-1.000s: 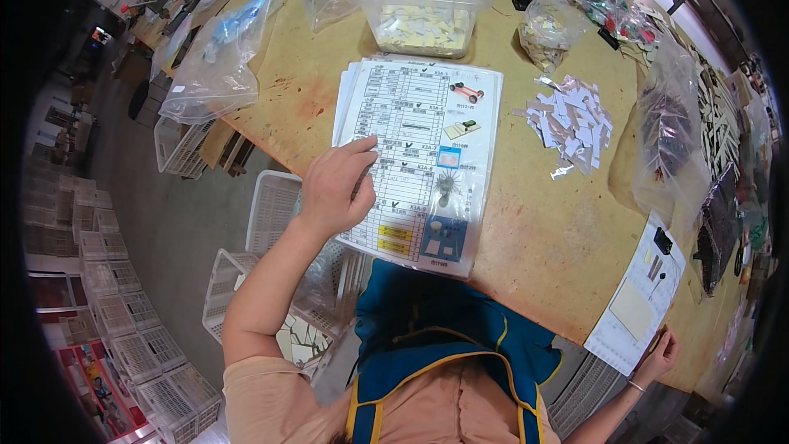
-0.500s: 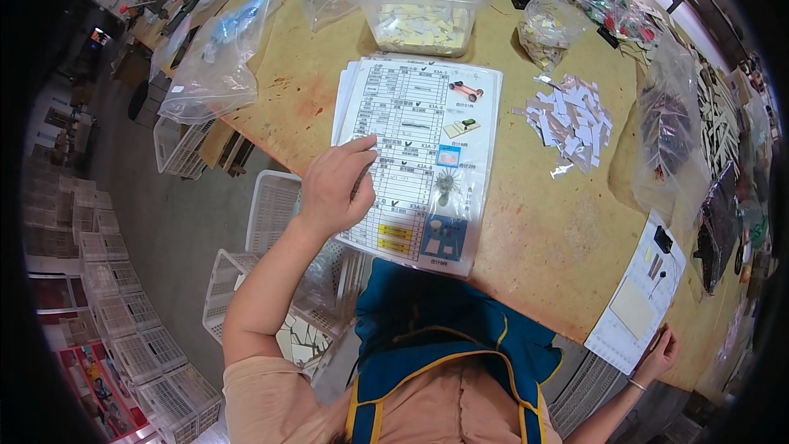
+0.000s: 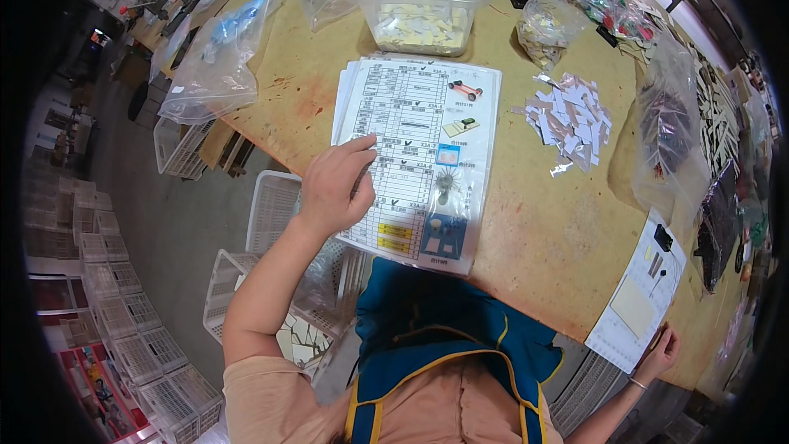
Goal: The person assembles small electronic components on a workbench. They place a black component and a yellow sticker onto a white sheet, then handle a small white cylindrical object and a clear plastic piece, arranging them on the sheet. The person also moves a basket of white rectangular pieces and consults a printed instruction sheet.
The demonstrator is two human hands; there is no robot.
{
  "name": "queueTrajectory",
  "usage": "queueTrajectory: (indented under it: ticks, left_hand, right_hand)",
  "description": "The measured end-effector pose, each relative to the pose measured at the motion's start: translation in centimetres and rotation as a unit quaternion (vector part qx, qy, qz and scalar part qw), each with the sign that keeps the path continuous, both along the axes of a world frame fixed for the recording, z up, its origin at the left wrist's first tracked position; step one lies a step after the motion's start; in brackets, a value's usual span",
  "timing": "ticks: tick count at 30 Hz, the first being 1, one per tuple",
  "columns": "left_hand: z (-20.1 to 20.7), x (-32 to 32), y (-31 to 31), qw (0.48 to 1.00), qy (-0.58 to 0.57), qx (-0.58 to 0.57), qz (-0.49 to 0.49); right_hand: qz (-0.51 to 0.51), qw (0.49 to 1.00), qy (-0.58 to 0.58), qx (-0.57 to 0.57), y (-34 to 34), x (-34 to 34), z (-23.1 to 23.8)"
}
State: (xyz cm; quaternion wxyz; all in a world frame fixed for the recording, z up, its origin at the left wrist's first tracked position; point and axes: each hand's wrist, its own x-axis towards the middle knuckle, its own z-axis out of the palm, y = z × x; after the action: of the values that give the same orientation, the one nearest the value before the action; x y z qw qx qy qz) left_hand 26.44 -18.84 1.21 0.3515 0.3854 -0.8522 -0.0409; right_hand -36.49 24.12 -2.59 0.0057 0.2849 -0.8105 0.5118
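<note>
My left hand (image 3: 339,185) lies on a stack of plastic-covered printed sheets (image 3: 448,197) near the table's front edge. Its index finger stretches over the top sheet's table and the other fingers bend loosely; nothing is held. Tables, check marks, yellow-marked rows and small product pictures cover this sheet. At the far right my right hand (image 3: 660,353) rests beside the lower corner of a white sheet (image 3: 604,335) with small parts and a pale rectangle on it. Its fingers curl inward, with nothing visible in them.
A clear plastic bin (image 3: 423,20) of yellow and white pieces stands behind the sheets. White and grey strips (image 3: 569,122) lie piled to the right, near a filled bag (image 3: 546,29). Plastic bags (image 3: 222,57) lie left. White crates (image 3: 275,210) stand below the table's left edge.
</note>
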Motion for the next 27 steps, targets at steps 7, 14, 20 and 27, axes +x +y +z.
queueTrajectory:
  ticks: [7, 14, 20, 27]
  left_hand:
    - [0.09, 0.06, 0.12, 1.0, 0.001, 0.008, 0.0]
    - [-0.09, -0.08, 0.05, 1.0, 0.006, -0.004, -0.004]
    - [0.15, -0.24, 0.12, 1.0, 0.01, -0.008, -0.005]
    - [-0.15, -0.09, 0.17, 1.0, 0.003, 0.006, 0.002]
  right_hand:
    - [0.007, 1.0, -0.008, -0.007, -0.06, 0.14, 0.11]
    - [0.006, 1.0, -0.011, -0.01, -0.36, 0.58, 0.32]
    - [0.014, 0.999, -0.022, -0.019, 0.02, 0.2, 0.02]
    - [0.013, 1.0, -0.015, -0.016, -0.62, 0.63, 0.24]
